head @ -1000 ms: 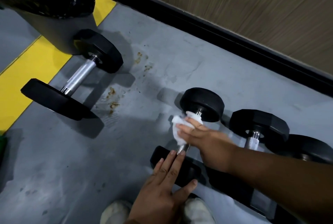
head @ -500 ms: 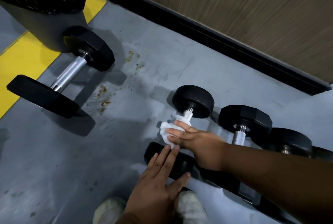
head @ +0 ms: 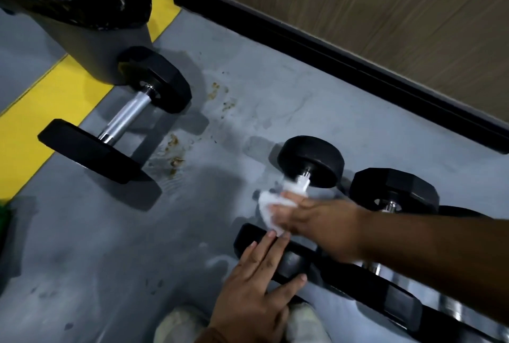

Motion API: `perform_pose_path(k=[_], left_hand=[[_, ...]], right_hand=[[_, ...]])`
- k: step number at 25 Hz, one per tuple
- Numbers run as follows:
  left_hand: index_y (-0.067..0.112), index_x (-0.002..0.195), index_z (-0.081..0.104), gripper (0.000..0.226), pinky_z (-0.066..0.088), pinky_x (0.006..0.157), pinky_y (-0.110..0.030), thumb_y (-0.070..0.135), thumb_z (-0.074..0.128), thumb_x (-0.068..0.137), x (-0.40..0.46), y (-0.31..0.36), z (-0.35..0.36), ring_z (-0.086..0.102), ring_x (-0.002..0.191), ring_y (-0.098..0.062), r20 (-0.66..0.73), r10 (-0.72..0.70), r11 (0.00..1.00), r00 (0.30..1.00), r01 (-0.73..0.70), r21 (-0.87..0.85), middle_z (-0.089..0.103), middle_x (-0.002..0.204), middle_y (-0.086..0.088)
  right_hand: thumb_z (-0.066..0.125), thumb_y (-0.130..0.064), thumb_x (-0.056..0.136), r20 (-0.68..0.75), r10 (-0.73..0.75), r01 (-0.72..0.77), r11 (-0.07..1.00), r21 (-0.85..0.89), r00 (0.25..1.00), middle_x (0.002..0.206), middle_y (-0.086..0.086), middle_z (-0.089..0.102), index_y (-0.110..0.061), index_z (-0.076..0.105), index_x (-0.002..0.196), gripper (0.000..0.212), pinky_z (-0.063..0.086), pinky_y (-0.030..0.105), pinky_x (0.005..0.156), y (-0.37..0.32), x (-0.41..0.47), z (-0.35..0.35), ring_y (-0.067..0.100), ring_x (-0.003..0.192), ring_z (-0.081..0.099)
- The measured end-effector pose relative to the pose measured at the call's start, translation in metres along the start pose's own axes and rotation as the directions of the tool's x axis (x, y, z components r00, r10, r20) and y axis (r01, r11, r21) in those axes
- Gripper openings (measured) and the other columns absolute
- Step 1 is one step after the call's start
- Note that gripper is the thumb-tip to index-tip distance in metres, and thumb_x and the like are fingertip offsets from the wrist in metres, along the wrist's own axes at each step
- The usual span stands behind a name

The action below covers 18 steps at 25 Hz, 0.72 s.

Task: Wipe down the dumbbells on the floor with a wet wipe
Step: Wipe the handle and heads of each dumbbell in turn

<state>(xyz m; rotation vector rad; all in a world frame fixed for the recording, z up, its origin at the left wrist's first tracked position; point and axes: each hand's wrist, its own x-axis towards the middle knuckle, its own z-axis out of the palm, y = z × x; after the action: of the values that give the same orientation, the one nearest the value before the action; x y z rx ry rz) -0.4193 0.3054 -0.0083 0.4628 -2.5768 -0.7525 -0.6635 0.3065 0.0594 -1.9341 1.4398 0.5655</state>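
Step in hand: wiping the handle of the small dumbbell (head: pixel 308 162), which lies on the floor (head: pixel 248 111) at the left end of a row of dumbbells near the wall.

Your right hand (head: pixel 316 221) grasps the wet wipe (head: pixel 268 206), with the fingers wrapped over the wipe and the handle beneath it. The far head of the dumbbell is in clear view. The hand is blurred, so the exact finger position cannot be confirmed.

Your left hand (head: pixel 256 287) lies flat, fingers extended, pressing on the near head (head: pixel 292 260) of the same dumbbell to hold it in place.

Judged progress: early. The neighbouring dumbbell (head: pixel 394 188) in the row and the large dumbbell (head: pixel 124 119) beside the bin (head: pixel 91 39) appear untouched.

Next move, as a judgement: run the wipe along the full handle, then over both rubber heads. Keep the left hand pressing down so the round heads do not roll.
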Motion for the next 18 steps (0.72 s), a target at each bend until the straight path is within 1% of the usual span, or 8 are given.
perform_pose_path(k=[2, 5, 8, 11, 13, 14, 16, 18], left_hand=[[0.034, 0.118, 0.075, 0.043, 0.042, 0.111, -0.047, 0.022, 0.042, 0.093, 0.002, 0.0, 0.002, 0.038, 0.146, -0.032, -0.044, 0.001, 1.0, 0.999, -0.002, -0.003, 0.045, 0.152, -0.018], [0.034, 0.111, 0.077, 0.046, 0.043, 0.11, -0.046, 0.011, 0.055, 0.078, 0.006, 0.005, 0.0, 0.041, 0.144, -0.031, -0.073, -0.012, 1.0, 0.997, 0.01, -0.025, 0.048, 0.151, -0.014], [0.033, 0.113, 0.077, 0.055, 0.044, 0.108, -0.048, 0.009, 0.062, 0.065, 0.007, 0.005, -0.003, 0.041, 0.144, -0.032, -0.038, -0.007, 0.999, 0.999, 0.005, -0.044, 0.047, 0.152, -0.014], [0.031, 0.119, 0.075, 0.058, 0.046, 0.106, -0.051, 0.011, 0.062, 0.065, 0.007, -0.001, -0.007, 0.038, 0.146, -0.034, 0.008, 0.041, 0.999, 0.999, -0.04, -0.032, 0.044, 0.153, -0.017], [0.029, 0.123, 0.073, 0.058, 0.044, 0.107, -0.054, 0.012, 0.064, 0.068, 0.005, -0.008, -0.006, 0.036, 0.147, -0.037, 0.026, 0.062, 0.998, 0.998, -0.062, -0.018, 0.042, 0.154, -0.02], [0.028, 0.123, 0.073, 0.057, 0.044, 0.107, -0.055, 0.012, 0.065, 0.069, 0.005, -0.009, -0.007, 0.035, 0.146, -0.038, 0.023, 0.057, 0.998, 0.998, -0.056, -0.031, 0.042, 0.154, -0.021], [0.025, 0.122, 0.074, 0.053, 0.044, 0.106, -0.057, 0.011, 0.066, 0.072, 0.004, -0.01, -0.007, 0.036, 0.146, -0.039, 0.005, 0.055, 0.998, 0.998, -0.055, -0.044, 0.042, 0.154, -0.021], [0.024, 0.121, 0.074, 0.051, 0.045, 0.103, -0.059, 0.01, 0.067, 0.073, 0.003, -0.012, -0.004, 0.037, 0.145, -0.04, -0.006, 0.055, 0.998, 0.998, -0.055, -0.012, 0.042, 0.154, -0.02]], right_hand=[[0.052, -0.012, 0.097, 0.007, -0.064, 0.064, 0.997, 0.034, 0.998, 0.165, -0.025, -0.019, -0.039, 0.005, 0.16, 0.084, 0.045, 0.042, 0.109, -0.011, -0.003, 0.006, 0.009, 0.152, -0.023], [0.052, -0.002, 0.089, -0.062, 0.062, -0.062, 0.998, 0.01, 0.996, 0.164, -0.026, -0.021, -0.041, -0.001, 0.16, 0.098, 0.038, 0.04, 0.116, 0.022, -0.003, 0.0, 0.004, 0.151, -0.022], [0.046, 0.002, 0.086, -0.117, 0.174, -0.164, 0.983, 0.087, 0.978, 0.167, -0.02, -0.014, -0.035, 0.005, 0.162, 0.095, 0.026, 0.037, 0.124, 0.033, -0.002, -0.003, 0.005, 0.153, -0.017], [0.05, -0.005, 0.092, -0.167, 0.095, -0.074, 0.989, 0.124, 0.981, 0.168, -0.019, -0.011, -0.034, 0.008, 0.162, 0.087, 0.018, 0.032, 0.126, 0.0, -0.001, 0.019, 0.01, 0.153, -0.021], [0.05, -0.015, 0.098, -0.189, 0.002, 0.027, 0.988, 0.152, 0.982, 0.167, -0.022, -0.007, -0.036, 0.012, 0.162, 0.077, 0.02, 0.027, 0.123, -0.017, -0.002, 0.032, 0.007, 0.153, -0.019], [0.051, -0.017, 0.099, -0.188, -0.024, 0.051, 0.989, 0.141, 0.982, 0.168, -0.022, -0.004, -0.037, 0.015, 0.161, 0.074, 0.023, 0.029, 0.122, -0.017, -0.001, 0.035, 0.005, 0.153, -0.016], [0.053, -0.014, 0.097, -0.217, -0.018, 0.034, 0.997, 0.07, 0.976, 0.168, -0.023, 0.0, -0.039, 0.019, 0.16, 0.076, 0.034, 0.037, 0.119, -0.001, 0.003, 0.027, 0.005, 0.155, -0.01], [0.054, -0.003, 0.09, -0.2, 0.044, -0.036, 0.999, 0.041, 0.979, 0.168, -0.02, -0.002, -0.037, 0.018, 0.161, 0.087, 0.034, 0.039, 0.119, 0.015, 0.01, 0.016, 0.007, 0.155, -0.009]])
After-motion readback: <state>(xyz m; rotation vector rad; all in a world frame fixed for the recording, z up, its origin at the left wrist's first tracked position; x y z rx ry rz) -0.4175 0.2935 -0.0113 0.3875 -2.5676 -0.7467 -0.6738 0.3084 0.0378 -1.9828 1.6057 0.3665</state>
